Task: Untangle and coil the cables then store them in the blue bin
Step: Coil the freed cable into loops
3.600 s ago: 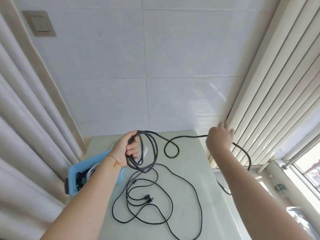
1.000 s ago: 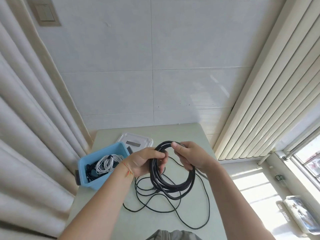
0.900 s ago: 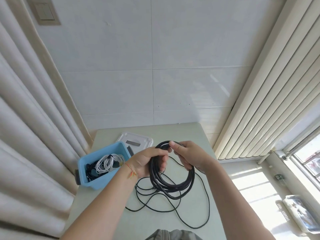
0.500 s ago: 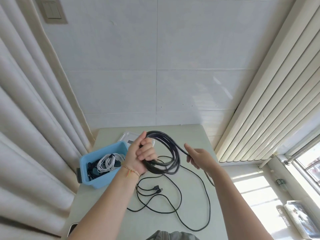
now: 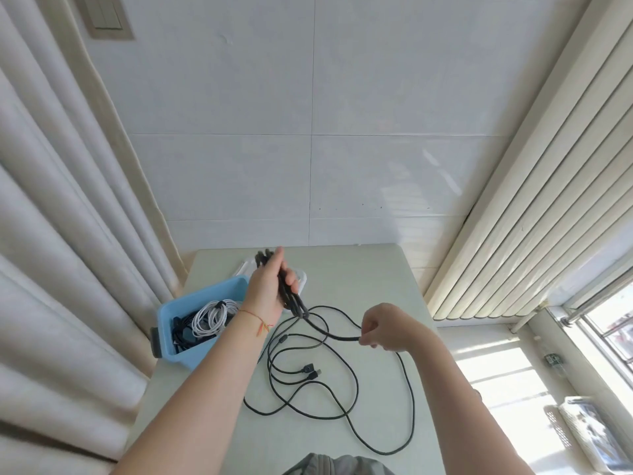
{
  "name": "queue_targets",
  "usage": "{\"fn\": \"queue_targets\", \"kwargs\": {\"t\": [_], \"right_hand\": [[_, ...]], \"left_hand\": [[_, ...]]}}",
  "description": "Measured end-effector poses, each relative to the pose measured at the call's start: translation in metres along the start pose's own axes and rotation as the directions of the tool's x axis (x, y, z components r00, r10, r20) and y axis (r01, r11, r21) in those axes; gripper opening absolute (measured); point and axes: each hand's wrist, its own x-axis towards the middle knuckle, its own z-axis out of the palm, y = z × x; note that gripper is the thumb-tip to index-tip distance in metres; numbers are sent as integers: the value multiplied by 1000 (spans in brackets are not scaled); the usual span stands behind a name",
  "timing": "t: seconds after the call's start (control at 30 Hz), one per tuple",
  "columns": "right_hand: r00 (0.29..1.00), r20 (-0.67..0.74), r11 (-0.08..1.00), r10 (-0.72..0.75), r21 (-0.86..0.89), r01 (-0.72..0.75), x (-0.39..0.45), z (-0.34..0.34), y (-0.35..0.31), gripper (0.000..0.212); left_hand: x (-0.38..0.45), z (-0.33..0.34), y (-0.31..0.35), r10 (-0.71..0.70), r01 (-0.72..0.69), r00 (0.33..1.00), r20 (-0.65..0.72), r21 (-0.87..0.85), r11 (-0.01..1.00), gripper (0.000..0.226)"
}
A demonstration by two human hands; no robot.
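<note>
Since half a second ago, the right hand (image 5: pixel 383 327) is drawing away from the coil toward the near right, pinching the free run of the thick black rubber-sheathed cable (image 5: pixel 337 335) between thumb and fingers and pulling it taut. That looks like feeding out the next loop, so coiling is still under way. The left hand (image 5: pixel 270 289) is gripping the gathered loops, now squeezed into a narrow bundle above the pale green counter (image 5: pixel 376 279). Slack is lying in loose curves on the counter. Left of it, the blue plastic bin (image 5: pixel 171 311) is holding a coiled white cable (image 5: pixel 210 315).
</note>
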Motion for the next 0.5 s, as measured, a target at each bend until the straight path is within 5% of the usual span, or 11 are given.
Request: {"fn": "queue_targets", "kwargs": {"t": [0.07, 0.2, 0.3, 0.5], "right_hand": [[994, 70, 995, -87, -36, 90, -4, -3, -17, 6], [977, 81, 980, -199, -12, 200, -12, -14, -47, 16], [968, 98, 971, -229, -44, 234, -15, -16, -57, 23], [968, 123, 974, -219, 79, 211, -20, -13, -62, 20]], "left_hand": [[-6, 10, -8, 7, -26, 997, 78, 247, 969, 42], [-25, 24, -21, -91, -91, 969, 230, 674, 733, 41], [-27, 30, -25, -108, -116, 966, 233, 773, 623, 37], [-19, 25, -20, -35, -133, 982, 187, 809, 572, 29]]}}
